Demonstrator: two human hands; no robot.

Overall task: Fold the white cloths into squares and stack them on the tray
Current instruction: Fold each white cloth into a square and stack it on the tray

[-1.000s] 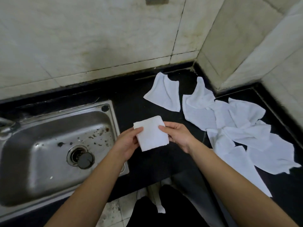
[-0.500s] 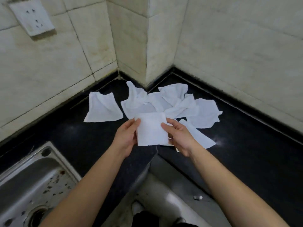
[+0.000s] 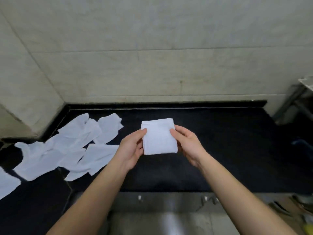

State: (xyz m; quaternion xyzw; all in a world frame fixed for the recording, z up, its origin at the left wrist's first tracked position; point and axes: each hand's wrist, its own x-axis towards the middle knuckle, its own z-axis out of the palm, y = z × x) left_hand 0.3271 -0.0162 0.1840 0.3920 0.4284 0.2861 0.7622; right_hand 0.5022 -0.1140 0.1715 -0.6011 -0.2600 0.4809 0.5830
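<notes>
Folded cloth (image 3: 159,136), square, held above the black counter (image 3: 228,141). Left hand (image 3: 131,150) and right hand (image 3: 188,145) pinch its side edges, thumbs on top. Loose cloths (image 3: 67,150) lie in a heap to the left, apart. Tiled wall (image 3: 152,56) behind.

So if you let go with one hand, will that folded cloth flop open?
Probably floppy: the folded cloth is soft fabric, like the rumpled loose cloths on the counter, so it could droop open. It seems light: the left hand and right hand just pinch its edges.
</notes>
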